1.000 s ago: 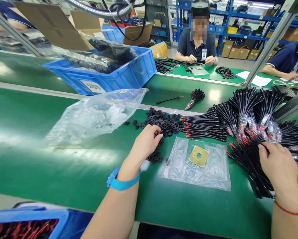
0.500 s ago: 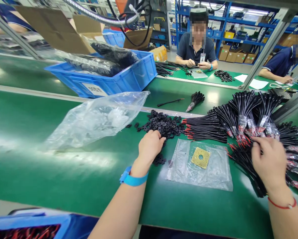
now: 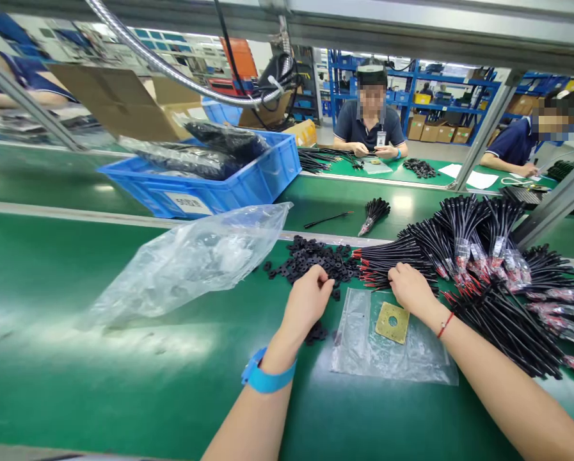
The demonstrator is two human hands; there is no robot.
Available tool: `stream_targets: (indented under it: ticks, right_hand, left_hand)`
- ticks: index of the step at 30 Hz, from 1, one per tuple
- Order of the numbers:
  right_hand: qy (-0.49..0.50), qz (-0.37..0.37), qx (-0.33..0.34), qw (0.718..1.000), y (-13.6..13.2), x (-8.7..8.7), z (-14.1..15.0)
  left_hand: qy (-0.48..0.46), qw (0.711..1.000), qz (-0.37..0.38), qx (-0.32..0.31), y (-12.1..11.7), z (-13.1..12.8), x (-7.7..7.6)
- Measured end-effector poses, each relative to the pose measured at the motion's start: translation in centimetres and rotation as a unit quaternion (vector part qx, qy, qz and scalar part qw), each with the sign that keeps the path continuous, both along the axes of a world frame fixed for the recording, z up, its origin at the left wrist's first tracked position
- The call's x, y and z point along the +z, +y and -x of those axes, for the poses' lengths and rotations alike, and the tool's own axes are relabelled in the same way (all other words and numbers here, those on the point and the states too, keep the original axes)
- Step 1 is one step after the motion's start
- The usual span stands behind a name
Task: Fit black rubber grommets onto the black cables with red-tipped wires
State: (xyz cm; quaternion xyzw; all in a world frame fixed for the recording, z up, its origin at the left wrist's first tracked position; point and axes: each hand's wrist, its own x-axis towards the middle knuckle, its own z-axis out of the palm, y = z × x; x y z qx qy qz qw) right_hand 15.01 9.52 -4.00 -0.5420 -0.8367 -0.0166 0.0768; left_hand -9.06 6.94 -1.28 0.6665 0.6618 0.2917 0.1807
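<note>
Both hands are curled, no clear pinch can be made out: the left hand (image 3: pixel 308 302) is set just left of the clear plastic bag (image 3: pixel 356 336), on black rubber pieces (image 3: pixel 313 262), the right hand (image 3: pixel 410 288) at the bag's top edge, beside black red-tipped wires (image 3: pixel 392 264).

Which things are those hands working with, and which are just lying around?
Working with: black flat pieces under the left hand; clear bag with tan square under the right hand; red-tipped black wires.
Lying around: crumpled plastic bag; blue crate.
</note>
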Motion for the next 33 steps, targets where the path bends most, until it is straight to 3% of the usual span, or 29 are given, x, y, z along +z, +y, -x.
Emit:
stream_targets:
  ticks: [8,12,15,18,21,24,27,30,33]
  right_hand:
    - [0.169,0.05,0.009,0.984,0.2,0.2,-1.0]
    - [0.283,0.042,0.0,0.958,-1.6,2.1,-2.0]
    - [0.343,0.029,-0.008,0.939,-3.9,3.8,-3.2]
    - [0.306,0.052,-0.011,0.95,-6.4,3.9,-4.2]
    - [0.19,0.083,-0.005,0.978,-8.2,2.0,-4.6]
    - [0.071,0.097,0.01,0.993,-9.0,0.0,-4.3]
    - [-0.012,0.088,0.015,0.996,-9.0,-0.7,-4.0]
    - [-0.025,0.083,0.004,0.996,-8.6,-0.7,-4.1]
    - [0.041,0.102,-0.009,0.994,-8.4,-0.5,-4.7]
  left_hand:
    - [-0.081,0.993,-0.008,-0.082,-0.3,-2.3,-2.0]
    - [-0.104,0.989,-0.011,-0.106,-0.4,-2.8,-1.9]
    - [-0.156,0.981,0.031,-0.11,-0.6,-3.0,-1.8]
    - [-0.256,0.957,0.071,-0.12,-0.9,-3.4,-1.7]
    - [-0.343,0.923,0.116,-0.126,-1.1,-4.0,-1.6]
    - [-0.37,0.909,0.145,-0.124,-1.3,-4.5,-1.3]
    - [-0.393,0.897,0.162,-0.124,-1.5,-4.9,-1.0]
    - [-0.422,0.877,0.185,-0.136,-1.8,-5.2,-0.7]
    - [-0.424,0.87,0.201,-0.152,-2.4,-5.6,-0.6]
